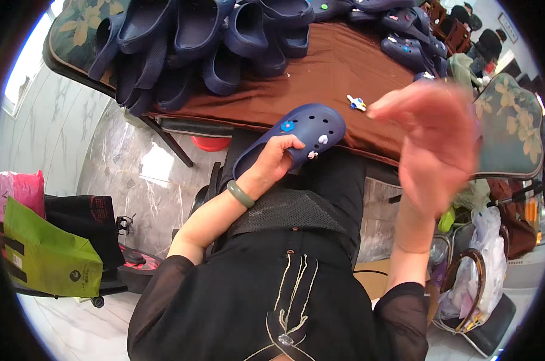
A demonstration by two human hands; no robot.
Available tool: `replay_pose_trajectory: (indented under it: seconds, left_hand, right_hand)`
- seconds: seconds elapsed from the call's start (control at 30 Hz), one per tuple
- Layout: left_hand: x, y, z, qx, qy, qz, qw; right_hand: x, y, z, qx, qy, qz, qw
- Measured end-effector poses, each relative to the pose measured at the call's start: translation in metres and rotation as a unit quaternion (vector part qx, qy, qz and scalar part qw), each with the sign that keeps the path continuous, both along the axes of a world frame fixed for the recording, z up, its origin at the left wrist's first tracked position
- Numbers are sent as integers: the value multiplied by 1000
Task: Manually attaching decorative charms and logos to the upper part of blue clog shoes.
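My left hand [275, 157] is closed around a navy blue clog [320, 117], its thumb pressed on the upper. The clog is held above my lap at the table's near edge, with its toe pointing away to the right. On its perforated top sit a blue flower charm [287, 126], a white charm [323, 139] and another small pale charm [313, 154]. To the right, my right hand [432, 141] is raised over the table edge and smeared by motion. A small white, blue and yellow charm [357, 104] shows right beside its fingertips; whether they touch it is unclear.
A heap of navy clogs [224, 42] covers the left of the brown-clothed table [339, 66]. More clogs with charms [405, 51] lie at the far right. Bags, including a green one [52, 256], stand at left; a chair with plastic bags [474, 277] is at right.
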State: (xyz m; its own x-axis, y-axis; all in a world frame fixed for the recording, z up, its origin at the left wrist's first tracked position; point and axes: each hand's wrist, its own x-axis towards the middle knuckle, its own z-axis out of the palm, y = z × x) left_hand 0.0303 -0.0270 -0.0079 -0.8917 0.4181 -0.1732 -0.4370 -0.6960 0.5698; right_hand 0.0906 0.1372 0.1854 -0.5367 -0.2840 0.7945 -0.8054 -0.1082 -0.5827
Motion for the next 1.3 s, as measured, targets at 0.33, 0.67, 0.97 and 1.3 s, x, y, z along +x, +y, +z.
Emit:
replay_pose_trajectory:
  seconds: [0.33,0.67,0.97,1.3]
  left_hand:
    - [1,2,-14,-5,27,-14,1000]
    - [-6,17,-6,7,72,41,997]
    - [-4,12,-16,29,71,6,997]
    - [-12,9,-3,70,37,9,997]
  right_hand:
    - [-63,13,-171,274,-140,-290,906]
    - [-66,6,-140,321,-269,-441,793]
    - [-71,-8,-173,274,-224,-446,822]
    - [-75,-7,-210,285,-167,-460,824]
